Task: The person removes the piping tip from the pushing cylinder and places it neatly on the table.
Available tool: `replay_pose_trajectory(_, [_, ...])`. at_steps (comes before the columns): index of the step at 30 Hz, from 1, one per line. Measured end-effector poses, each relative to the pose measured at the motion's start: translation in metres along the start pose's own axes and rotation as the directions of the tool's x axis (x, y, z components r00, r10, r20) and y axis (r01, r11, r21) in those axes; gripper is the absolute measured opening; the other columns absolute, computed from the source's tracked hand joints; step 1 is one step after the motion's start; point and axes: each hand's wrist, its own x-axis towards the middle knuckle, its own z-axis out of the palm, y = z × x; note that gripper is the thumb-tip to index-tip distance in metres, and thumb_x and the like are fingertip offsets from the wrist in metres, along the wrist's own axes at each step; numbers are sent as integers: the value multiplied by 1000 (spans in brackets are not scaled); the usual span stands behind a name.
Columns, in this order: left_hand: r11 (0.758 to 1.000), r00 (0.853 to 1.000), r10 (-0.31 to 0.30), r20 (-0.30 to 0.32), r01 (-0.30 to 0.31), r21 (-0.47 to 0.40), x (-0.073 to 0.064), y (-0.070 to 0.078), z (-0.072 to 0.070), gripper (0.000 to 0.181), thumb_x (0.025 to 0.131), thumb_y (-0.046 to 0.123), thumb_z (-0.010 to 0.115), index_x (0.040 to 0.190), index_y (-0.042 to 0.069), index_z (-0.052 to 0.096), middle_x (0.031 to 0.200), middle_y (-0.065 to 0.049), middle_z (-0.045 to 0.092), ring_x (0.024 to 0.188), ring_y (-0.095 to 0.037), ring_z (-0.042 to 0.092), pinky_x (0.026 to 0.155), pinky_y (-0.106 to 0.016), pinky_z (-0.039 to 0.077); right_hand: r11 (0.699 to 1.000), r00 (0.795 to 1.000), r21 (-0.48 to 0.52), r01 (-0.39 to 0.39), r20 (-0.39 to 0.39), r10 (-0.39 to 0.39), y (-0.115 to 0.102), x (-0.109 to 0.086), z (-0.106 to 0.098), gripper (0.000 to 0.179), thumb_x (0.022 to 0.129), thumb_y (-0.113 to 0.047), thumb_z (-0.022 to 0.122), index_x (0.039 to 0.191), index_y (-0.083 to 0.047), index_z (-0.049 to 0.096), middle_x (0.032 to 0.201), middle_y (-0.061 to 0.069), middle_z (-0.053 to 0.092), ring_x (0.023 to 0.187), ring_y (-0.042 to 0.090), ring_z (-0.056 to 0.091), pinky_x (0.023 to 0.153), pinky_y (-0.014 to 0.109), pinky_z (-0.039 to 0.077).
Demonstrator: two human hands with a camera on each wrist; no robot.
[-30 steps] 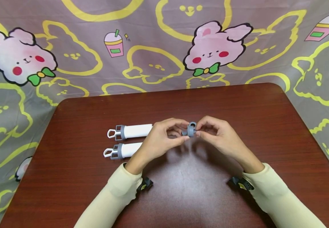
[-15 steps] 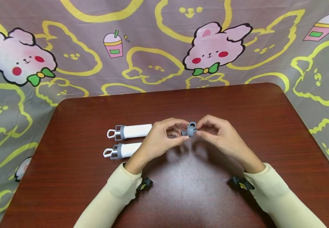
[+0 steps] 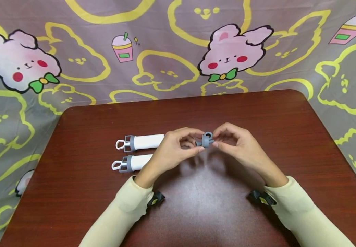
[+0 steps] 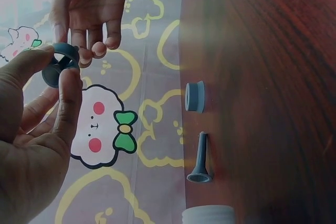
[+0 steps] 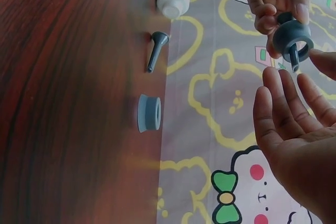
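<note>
In the head view, my left hand (image 3: 174,147) pinches a grey ring-shaped collar (image 3: 206,140) above the table, between thumb and fingers. Through the collar's opening runs a slim grey nozzle (image 5: 294,59), its narrow tip pointing toward my right hand (image 3: 239,144). The right fingers are spread loosely around that tip; the right wrist view shows a gap between the long fingers and the nozzle. Whether the right thumb (image 5: 324,62) touches the collar, I cannot tell. A second grey collar (image 4: 195,97) and a flared grey nozzle (image 4: 200,158) lie on the table, hidden in the head view.
Two white syringe-like tubes, an upper one (image 3: 149,141) and a lower one (image 3: 141,162), lie side by side left of the hands, with grey end frames and white loop handles. My left hand and forearm cover their right ends. A patterned cloth (image 3: 165,44) hangs behind the dark red table (image 3: 289,130).
My right fingers have eased slightly up and away from the nozzle tip, so more of it shows. The left hand and collar have hardly moved.
</note>
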Motion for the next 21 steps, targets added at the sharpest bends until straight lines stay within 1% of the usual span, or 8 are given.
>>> replay_pose_trajectory(2, [1000,1000,0,0,0,3,0,0,0,34,90,5,82,122,5,73,107,-9,74,87,-14,72,80,-30,63,1000,1000,-3,-1,-3,1,0,0,1,15,94,-1,74,108,-4,68,103,7,71,90,15,70,82,23,58])
replay_pose_trajectory(7, [1000,1000,2,0,-2,7,0,-1,1,34,90,5,82,122,5,73,107,-8,74,87,-14,72,80,-29,63,1000,1000,-9,-7,-3,7,-1,0,2,18,94,-3,76,110,-7,69,106,6,72,91,16,70,82,24,58])
replay_pose_trajectory(21, [1000,1000,10,1,-10,1,0,2,0,34,90,5,82,122,4,73,108,-9,74,86,-13,72,81,-30,63,1000,999,20,-1,33,1,-4,2,5,21,95,-3,75,115,-8,68,109,7,71,94,19,71,84,26,58])
